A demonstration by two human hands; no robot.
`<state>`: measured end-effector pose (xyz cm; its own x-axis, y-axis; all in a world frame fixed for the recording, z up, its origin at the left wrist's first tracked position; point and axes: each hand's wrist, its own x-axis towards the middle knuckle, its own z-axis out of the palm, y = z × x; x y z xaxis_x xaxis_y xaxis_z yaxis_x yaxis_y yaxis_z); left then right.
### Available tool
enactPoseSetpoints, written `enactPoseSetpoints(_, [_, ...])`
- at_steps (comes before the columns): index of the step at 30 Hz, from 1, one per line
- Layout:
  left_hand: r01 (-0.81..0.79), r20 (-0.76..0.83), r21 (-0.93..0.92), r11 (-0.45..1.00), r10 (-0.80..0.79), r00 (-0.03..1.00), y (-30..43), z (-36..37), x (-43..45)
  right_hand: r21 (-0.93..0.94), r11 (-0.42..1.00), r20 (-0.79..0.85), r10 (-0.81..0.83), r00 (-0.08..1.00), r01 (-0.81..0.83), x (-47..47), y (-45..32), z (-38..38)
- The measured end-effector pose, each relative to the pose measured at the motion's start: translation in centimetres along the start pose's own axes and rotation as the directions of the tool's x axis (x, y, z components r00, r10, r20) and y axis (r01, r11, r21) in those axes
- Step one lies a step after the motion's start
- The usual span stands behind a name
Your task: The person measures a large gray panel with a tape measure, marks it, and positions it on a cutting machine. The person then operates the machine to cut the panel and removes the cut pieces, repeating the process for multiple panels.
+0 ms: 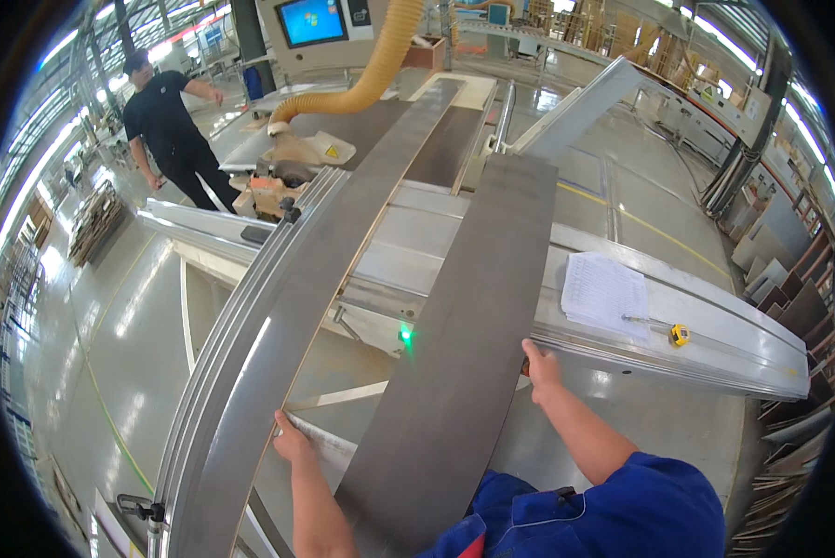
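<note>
My left hand [293, 438] grips the near right edge of a long, narrow dark grey board [347, 230], thumb on top and fingers hidden below. That board lies along the ridged aluminium fence [239, 307] of a sliding table saw. With my right hand [544, 371] I hold the right edge of a second, wider grey board [466, 307]; those fingers are partly hidden under it. This board slants across the aluminium sliding table [724, 342], its near end close to my body. The two boards lie apart, with a gap between them.
Printed sheets [604, 293], a pen [644, 320] and a yellow tape measure [679, 335] lie on the table's right part. A yellow hose [368, 84] runs to the saw guard [319, 148]. A person in black [169, 125] stands at far left. Panels [794, 293] lean at right.
</note>
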<state>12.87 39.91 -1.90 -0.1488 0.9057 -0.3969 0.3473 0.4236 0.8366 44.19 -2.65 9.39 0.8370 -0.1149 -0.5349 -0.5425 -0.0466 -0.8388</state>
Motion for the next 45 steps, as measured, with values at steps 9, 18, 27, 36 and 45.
enactPoseSetpoints(9, [-0.05, 0.045, -0.112, 0.992, 0.055, 0.997, 0.2, 0.2, 0.5, 0.273, 0.917, 0.388, 0.173, 0.905, -0.292, 2.4, 2.7, 2.1])
enactPoseSetpoints(18, [-0.008, 0.012, 0.08, 0.997, 0.007, 1.0, 2.9, -0.3, -2.2, 0.227, 0.937, 0.383, 0.165, 0.909, -0.266, -5.0, 8.4, 1.2])
enactPoseSetpoints(27, [0.007, -0.005, 0.09, 0.996, -0.006, 1.0, 2.7, -0.7, -2.0, 0.152, 0.945, 0.387, 0.213, 0.897, -0.29, -8.8, 6.5, -0.8])
enactPoseSetpoints(36, [0.032, 0.015, 0.072, 0.997, -0.033, 0.999, 2.8, -0.5, -2.0, 0.117, 0.986, 0.126, 0.102, 0.987, -0.117, -4.3, 4.7, 2.8])
enactPoseSetpoints(45, [-0.015, -0.014, 0.119, 0.993, 0.017, 1.0, 1.5, -0.4, -0.2, 0.039, 0.999, 0.147, 0.008, 0.989, -0.013, -7.9, 9.9, 3.0])
